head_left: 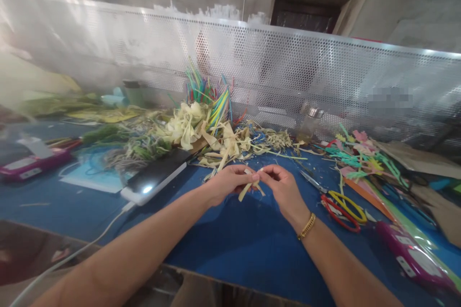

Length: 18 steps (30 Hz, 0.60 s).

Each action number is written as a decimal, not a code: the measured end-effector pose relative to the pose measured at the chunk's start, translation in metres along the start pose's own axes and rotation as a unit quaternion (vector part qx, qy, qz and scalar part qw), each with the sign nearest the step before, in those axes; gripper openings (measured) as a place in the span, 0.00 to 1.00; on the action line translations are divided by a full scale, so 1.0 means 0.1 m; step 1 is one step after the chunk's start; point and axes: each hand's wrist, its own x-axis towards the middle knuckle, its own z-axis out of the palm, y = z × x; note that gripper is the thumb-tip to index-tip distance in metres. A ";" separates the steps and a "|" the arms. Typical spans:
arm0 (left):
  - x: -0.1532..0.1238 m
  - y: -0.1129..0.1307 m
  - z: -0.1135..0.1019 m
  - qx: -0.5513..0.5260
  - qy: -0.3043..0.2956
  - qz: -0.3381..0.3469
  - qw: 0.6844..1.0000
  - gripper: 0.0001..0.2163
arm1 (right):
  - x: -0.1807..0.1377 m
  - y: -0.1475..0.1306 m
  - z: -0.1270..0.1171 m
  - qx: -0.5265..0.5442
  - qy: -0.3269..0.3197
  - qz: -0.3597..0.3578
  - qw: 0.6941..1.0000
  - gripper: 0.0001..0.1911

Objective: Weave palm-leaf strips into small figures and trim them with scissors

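Note:
Over the middle of the blue table (pixel 245 240), my left hand (pixel 230 183) is closed in a pinch on a pale yellow dried husk strip (pixel 245 192), whose loose ends hang below the fingers. My right hand (pixel 279 184), with a gold bracelet on its wrist, pinches at the same strip close to the left fingertips. The two hands nearly touch. Just beyond them lies a heap of dried husk pieces (pixel 230 141). Right of my right hand rest scissors (pixel 340 206) with one red and one yellow handle loop, blades pointing toward the heap.
A white device with a glowing light (pixel 154 177) and a cable lies left. Purple power strips (pixel 39 160) sit at both sides. Colourful paper flowers (pixel 363 153) are piled right. A glass jar (pixel 309 122) stands before the perforated metal screen (pixel 288 67). Coloured stems (pixel 219 100) rise behind the heap.

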 end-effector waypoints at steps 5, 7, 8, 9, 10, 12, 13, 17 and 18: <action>0.01 -0.03 0.05 0.022 0.010 -0.005 1.000 0.12 | -0.01 -0.01 0.04 0.086 -0.005 0.045 0.995 0.10; 0.01 -0.03 0.05 0.036 0.001 0.000 0.999 0.10 | -0.01 -0.02 0.03 0.103 0.011 0.047 0.994 0.09; 0.01 -0.03 0.05 0.043 -0.004 0.003 0.999 0.09 | 0.00 -0.02 0.02 0.107 0.020 0.043 0.993 0.09; 0.01 -0.02 0.05 0.049 -0.008 0.006 0.999 0.08 | 0.00 -0.02 0.02 0.108 0.029 0.039 0.993 0.09; 0.00 -0.02 0.05 0.054 -0.012 0.007 0.998 0.08 | 0.00 -0.01 0.01 0.105 0.040 0.033 0.993 0.09; -0.01 -0.01 0.06 0.058 -0.014 0.008 0.998 0.08 | 0.02 0.00 -0.01 0.091 0.053 0.020 0.994 0.10; -0.01 -0.01 0.06 0.053 -0.013 0.009 0.998 0.09 | 0.03 0.01 -0.02 0.079 0.054 0.013 0.995 0.10; -0.01 -0.01 0.06 -0.001 0.009 0.047 0.999 0.14 | 0.10 0.01 -0.12 0.034 0.059 -0.014 0.998 0.12; 0.00 -0.02 0.05 -0.012 0.023 0.057 0.998 0.16 | 0.12 0.00 -0.14 0.025 0.066 -0.023 0.997 0.13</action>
